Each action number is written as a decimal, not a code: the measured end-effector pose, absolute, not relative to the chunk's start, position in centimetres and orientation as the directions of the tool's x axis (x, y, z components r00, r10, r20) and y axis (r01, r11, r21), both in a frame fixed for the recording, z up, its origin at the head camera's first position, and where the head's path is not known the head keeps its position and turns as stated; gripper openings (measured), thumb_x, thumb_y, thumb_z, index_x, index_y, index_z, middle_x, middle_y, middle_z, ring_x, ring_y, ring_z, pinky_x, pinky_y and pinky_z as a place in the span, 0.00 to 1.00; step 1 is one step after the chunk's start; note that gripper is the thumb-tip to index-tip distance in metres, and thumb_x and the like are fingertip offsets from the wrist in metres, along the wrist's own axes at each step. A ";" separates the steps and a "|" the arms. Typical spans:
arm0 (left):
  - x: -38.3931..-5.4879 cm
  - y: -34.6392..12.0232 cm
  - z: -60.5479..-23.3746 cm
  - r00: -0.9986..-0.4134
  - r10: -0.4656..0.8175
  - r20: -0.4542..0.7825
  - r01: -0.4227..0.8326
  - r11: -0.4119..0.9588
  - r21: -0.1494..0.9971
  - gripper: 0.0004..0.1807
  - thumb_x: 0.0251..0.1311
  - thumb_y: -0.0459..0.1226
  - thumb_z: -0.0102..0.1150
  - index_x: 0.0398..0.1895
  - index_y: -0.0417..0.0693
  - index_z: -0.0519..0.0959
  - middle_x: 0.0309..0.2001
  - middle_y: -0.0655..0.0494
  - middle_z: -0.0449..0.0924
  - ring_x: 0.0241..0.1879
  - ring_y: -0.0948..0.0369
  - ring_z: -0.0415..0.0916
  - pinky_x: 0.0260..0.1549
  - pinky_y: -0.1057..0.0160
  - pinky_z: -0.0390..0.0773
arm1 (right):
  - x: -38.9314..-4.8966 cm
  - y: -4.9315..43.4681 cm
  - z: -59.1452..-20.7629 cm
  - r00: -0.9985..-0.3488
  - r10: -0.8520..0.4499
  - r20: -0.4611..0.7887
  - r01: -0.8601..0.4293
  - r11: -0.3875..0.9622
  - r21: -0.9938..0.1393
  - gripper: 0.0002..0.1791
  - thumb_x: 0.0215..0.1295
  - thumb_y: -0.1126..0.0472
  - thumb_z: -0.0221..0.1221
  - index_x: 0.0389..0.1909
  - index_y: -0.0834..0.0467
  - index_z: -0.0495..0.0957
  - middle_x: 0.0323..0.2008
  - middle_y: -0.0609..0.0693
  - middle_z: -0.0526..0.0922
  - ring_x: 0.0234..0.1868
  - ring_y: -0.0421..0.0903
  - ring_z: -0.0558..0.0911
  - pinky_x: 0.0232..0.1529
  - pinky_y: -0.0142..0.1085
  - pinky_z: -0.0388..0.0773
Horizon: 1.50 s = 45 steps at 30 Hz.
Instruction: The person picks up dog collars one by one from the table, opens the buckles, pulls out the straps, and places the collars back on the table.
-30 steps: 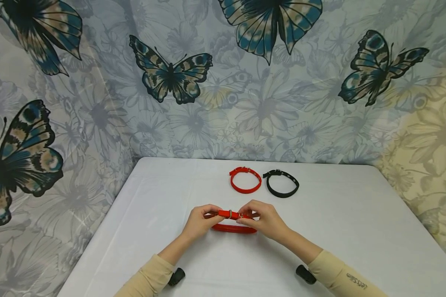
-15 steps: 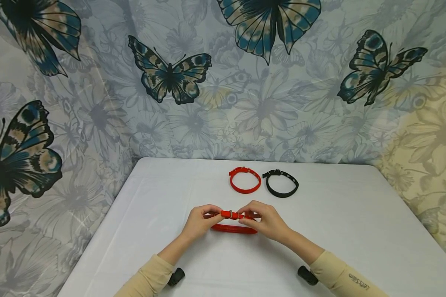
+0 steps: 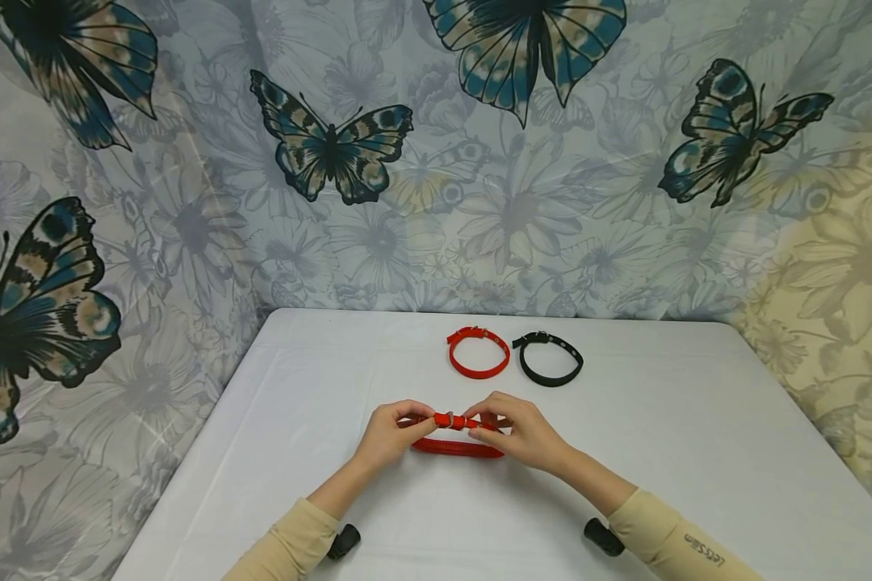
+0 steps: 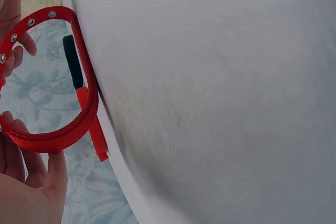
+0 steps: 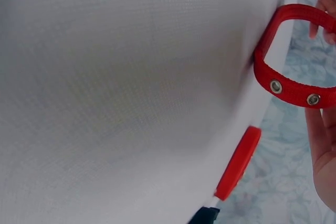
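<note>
A red collar (image 3: 459, 449) bent into a loop stands on the table near its middle, its buckle section raised between both hands. My left hand (image 3: 391, 436) pinches the strap just left of the metal buckle and ring. On the other side my right hand (image 3: 521, 432) pinches the strap end between thumb and fingers. Metal eyelets show along the red collar (image 4: 52, 14) in the left wrist view, and also on the red collar (image 5: 294, 94) in the right wrist view. The buckle itself is mostly out of sight in both wrist views.
Behind the hands a second red collar (image 3: 479, 375) lies looped on the white table (image 3: 334, 363), with a black collar (image 3: 552, 381) close to its right. Dark cylinders (image 3: 345, 541) sit by each forearm. A butterfly-printed cloth hangs along the table's back edge.
The buckle section between the fingers has shifted slightly to the right, and my right hand has moved a little that way. The two collars at the back stay put.
</note>
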<state>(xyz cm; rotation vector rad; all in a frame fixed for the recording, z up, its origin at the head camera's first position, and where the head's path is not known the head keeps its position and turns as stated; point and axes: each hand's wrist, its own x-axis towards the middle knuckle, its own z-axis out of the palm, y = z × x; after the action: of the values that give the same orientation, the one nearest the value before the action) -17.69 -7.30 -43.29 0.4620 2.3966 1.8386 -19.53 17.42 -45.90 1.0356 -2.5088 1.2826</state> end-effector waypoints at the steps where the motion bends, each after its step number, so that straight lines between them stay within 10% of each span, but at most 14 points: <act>1: -17.7 -7.3 -43.3 -0.951 0.287 0.114 0.185 0.233 0.955 0.05 0.59 0.29 0.63 0.37 0.37 0.84 0.36 0.47 0.85 0.39 0.53 0.81 0.39 0.63 0.79 | -19.5 17.4 -45.9 -0.757 -0.509 0.410 -0.631 0.402 -0.664 0.13 0.59 0.56 0.69 0.45 0.48 0.82 0.30 0.39 0.75 0.32 0.39 0.75 0.38 0.35 0.82; 45: -18.2 -7.3 -44.7 -0.951 0.289 0.109 0.188 0.261 0.947 0.04 0.60 0.32 0.65 0.36 0.41 0.85 0.35 0.52 0.85 0.38 0.57 0.80 0.35 0.65 0.77 | -19.5 17.3 -45.7 -0.719 -0.527 0.453 -0.667 0.343 -0.661 0.11 0.59 0.57 0.69 0.43 0.50 0.85 0.35 0.39 0.80 0.31 0.37 0.74 0.28 0.31 0.74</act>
<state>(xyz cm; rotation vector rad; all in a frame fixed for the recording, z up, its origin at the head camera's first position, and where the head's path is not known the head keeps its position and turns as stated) -18.18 -7.34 -44.65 0.4603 2.4249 1.8021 -19.45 17.35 -45.73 1.0951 -2.4399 1.3197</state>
